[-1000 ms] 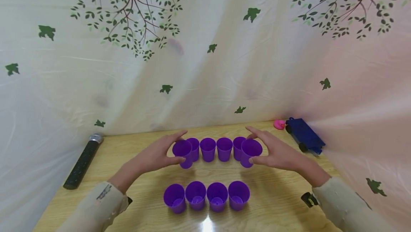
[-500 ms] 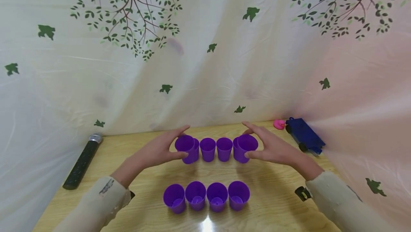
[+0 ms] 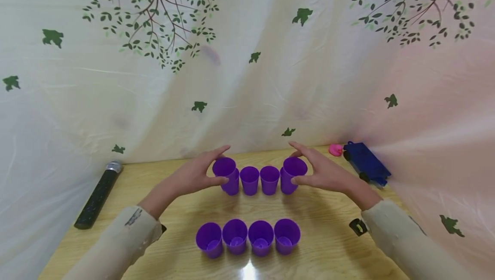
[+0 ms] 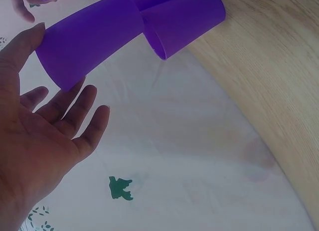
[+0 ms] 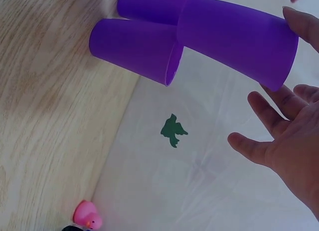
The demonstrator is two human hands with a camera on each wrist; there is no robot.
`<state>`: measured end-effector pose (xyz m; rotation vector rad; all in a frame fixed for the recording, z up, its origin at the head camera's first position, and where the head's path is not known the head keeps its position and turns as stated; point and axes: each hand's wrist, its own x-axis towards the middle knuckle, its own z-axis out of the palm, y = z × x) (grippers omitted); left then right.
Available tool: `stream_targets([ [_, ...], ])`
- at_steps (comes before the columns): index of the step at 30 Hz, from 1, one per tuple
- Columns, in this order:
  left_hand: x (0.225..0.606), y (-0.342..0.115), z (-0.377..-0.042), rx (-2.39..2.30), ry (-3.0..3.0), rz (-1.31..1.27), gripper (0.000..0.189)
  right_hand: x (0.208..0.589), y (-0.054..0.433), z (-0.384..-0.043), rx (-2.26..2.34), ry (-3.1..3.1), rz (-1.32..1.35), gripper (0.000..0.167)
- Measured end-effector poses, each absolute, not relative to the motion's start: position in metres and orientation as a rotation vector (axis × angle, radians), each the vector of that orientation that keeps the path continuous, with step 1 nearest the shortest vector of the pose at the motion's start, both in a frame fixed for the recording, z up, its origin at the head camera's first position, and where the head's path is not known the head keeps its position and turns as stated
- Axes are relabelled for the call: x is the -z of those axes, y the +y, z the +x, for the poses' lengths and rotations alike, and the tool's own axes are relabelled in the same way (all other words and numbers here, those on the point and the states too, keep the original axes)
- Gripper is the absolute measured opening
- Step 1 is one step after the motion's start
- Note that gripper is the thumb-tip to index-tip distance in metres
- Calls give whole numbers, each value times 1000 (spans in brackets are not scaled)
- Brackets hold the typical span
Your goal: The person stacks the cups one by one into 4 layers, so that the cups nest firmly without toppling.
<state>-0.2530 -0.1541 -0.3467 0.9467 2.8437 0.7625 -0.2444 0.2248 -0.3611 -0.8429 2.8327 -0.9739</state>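
Your left hand pinches the left cup near its rim, and your right hand likewise the right cup, over the ends of the far row of cups; whether they touch those beneath is hard to tell. Four near cups stand on the table.

purple takes centre stage

it's solid purple on every cup, yellowish grain along the table, brown-and-green leafy print over the whitish sheet, beige sleeves, a speckled black microphone, and there, bright pink duck, dark blue cart
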Motion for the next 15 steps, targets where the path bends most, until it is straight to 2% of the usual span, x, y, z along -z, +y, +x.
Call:
stream_targets([
  [15,343,-144,-266,-731,2842,984,88,359,220,-254,985,2826,-819,99],
])
